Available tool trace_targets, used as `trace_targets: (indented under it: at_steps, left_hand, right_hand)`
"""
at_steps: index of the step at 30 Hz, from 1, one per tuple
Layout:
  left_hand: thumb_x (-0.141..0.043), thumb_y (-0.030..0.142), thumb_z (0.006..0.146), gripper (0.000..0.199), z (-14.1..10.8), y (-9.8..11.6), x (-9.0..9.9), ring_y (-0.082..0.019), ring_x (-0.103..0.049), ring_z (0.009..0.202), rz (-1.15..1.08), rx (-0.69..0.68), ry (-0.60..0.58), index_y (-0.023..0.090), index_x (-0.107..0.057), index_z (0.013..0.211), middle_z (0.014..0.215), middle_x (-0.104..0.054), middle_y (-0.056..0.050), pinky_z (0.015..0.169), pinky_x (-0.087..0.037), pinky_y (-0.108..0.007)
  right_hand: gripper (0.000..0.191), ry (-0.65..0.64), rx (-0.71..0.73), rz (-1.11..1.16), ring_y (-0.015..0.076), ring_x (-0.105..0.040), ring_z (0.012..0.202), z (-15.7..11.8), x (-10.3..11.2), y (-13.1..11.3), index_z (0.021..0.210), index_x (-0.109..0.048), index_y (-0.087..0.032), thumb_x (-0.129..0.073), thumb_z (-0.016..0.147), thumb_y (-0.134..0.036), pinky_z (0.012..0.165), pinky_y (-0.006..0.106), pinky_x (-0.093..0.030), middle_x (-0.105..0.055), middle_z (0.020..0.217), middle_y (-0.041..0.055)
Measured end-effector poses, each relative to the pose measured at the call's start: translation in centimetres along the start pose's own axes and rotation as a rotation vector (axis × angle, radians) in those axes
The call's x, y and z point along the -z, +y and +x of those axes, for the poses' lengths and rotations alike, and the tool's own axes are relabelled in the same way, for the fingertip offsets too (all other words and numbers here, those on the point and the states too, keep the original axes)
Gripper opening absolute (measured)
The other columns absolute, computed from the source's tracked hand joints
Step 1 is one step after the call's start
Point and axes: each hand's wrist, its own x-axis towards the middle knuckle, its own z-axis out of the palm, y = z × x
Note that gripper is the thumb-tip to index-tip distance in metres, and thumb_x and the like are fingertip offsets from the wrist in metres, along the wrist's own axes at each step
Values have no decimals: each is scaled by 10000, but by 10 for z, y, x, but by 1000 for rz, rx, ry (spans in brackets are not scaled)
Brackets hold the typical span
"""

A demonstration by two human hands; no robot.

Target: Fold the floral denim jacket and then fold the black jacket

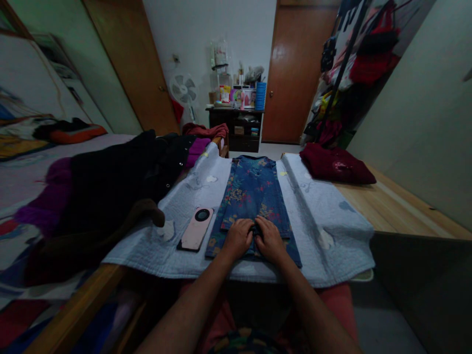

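Note:
A blue denim garment (254, 189) with a flower print lies folded in layers on a pale quilted cover (313, 221). Its upper layer ends above the lower one near me. My left hand (239, 238) and my right hand (271, 239) sit side by side at this near end, with fingers bent and thumbs close together. Both seem to pinch the denim between them, where a small dark fold shows. The fingertips are partly hidden. Left of the garment lies a pink phone (196, 228), its round camera ring facing up.
Dark and purple clothes (110, 172) are heaped on the bed at left. A folded maroon garment (337, 163) rests on the wooden board (409, 206) at right. Farther back are a white fan (184, 89), a dark cabinet (234, 115) and hanging clothes (372, 66).

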Motion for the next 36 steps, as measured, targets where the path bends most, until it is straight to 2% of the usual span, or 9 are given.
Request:
trace_targets:
  at_steps: [6, 16, 36]
  left_hand:
    - [-524, 95, 798, 310, 1, 2, 2, -223, -537, 1063, -7, 0, -8, 195, -583, 1085, 1101, -628, -67, 977, -425, -409]
    - [-531, 89, 799, 316, 0, 1, 1, -221, -531, 1068, 2, -6, 12, 195, -580, 1093, 1110, -629, -62, 988, -426, -404]
    - [-532, 103, 807, 320, 0, 1, 1, -222, -528, 1088, -13, 10, 1, 195, -583, 1109, 1126, -623, -70, 988, -423, -414]
  right_hand:
    - [548, -47, -24, -7, 237, -450, 1261, 1, 2, -3, 1331, -517, -130, -474, 785, -120, 1107, 428, -323, -571, 1330, 105]
    - [548, -17, -14, -21, 250, -476, 1240, 0, 1, -3, 1326, -528, -167, -490, 781, -119, 1081, 453, -353, -585, 1311, 101]
    - [484, 7, 20, -25, 241, -487, 1242, -1, -4, 3, 1249, -568, -137, -493, 771, -123, 1085, 449, -351, -569, 1322, 132]
